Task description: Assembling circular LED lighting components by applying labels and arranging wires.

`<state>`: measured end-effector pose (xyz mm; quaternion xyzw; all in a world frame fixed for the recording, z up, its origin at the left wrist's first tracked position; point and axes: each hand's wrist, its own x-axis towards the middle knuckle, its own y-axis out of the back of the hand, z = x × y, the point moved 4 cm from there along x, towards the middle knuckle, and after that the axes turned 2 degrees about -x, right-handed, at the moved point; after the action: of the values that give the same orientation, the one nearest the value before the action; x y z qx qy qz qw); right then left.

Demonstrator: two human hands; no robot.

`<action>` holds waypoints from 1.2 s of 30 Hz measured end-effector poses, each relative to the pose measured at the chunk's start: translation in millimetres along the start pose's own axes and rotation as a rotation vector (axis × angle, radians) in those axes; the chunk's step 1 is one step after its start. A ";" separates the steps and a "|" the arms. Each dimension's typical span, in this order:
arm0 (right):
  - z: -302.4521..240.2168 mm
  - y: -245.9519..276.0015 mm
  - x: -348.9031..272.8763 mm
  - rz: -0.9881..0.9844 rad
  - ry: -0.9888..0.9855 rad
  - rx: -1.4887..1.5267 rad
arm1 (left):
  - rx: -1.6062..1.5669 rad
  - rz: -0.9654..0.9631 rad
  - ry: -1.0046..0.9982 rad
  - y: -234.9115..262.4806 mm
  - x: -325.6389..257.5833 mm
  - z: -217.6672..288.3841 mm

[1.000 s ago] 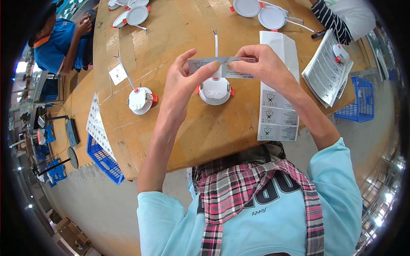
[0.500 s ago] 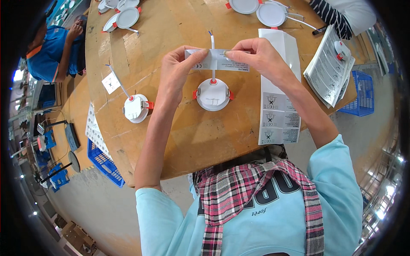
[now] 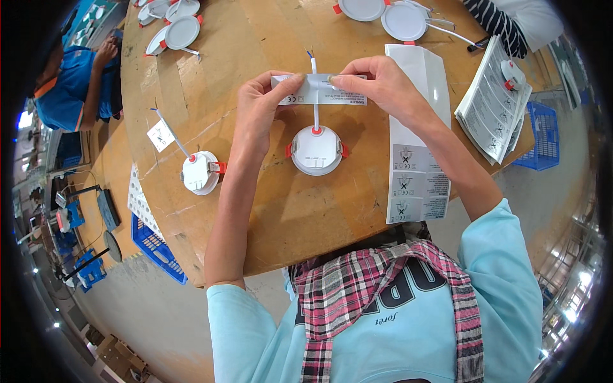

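Stretched between my two hands is a printed silver-white label [image 3: 317,93], lying across the white cable [image 3: 316,116] of a downlight. My left hand [image 3: 260,105] pinches its left end, and my right hand [image 3: 377,82] pinches the right end with the thumb on top. Just below, the round white downlight [image 3: 317,151] rests back side up, a red-tipped spring clip on each side. To the left lies another downlight [image 3: 200,173], with a folded label [image 3: 161,135] around its cable. A label sheet [image 3: 416,108] lies under my right forearm, its printed labels at the near end.
Several downlights [image 3: 182,32] lie at the far left, and more downlights [image 3: 403,22] at the far middle. A stack of label sheets [image 3: 491,102] is at the right, a small downlight [image 3: 513,72] on it. Blue baskets [image 3: 544,137] stand beside the table [image 3: 287,233]. Co-workers sit at left and far right.
Both hands still hold the label across the cable, with little movement. The downlights and table sit slightly lower in the picture as the view shifts a little.
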<state>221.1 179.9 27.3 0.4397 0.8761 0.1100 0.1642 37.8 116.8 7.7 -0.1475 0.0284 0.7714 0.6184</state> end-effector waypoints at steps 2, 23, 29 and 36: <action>-1.0 0.8 0.2 0.003 -0.003 -0.002 | -0.015 -0.005 0.025 -0.6 0.3 0.3; 3.2 -0.1 2.7 0.030 -0.006 -0.007 | -0.038 -0.031 0.069 0.6 5.1 -3.2; 3.2 0.3 0.7 0.036 -0.002 0.001 | -0.114 -0.084 0.062 -1.4 5.0 -3.9; 0.4 1.1 -3.3 0.029 -0.014 -0.007 | -0.167 -0.132 0.039 -0.3 5.0 -5.6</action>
<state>223.9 177.8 27.9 0.4525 0.8681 0.1126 0.1703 38.2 120.4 1.1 -0.2151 -0.0339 0.7256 0.6528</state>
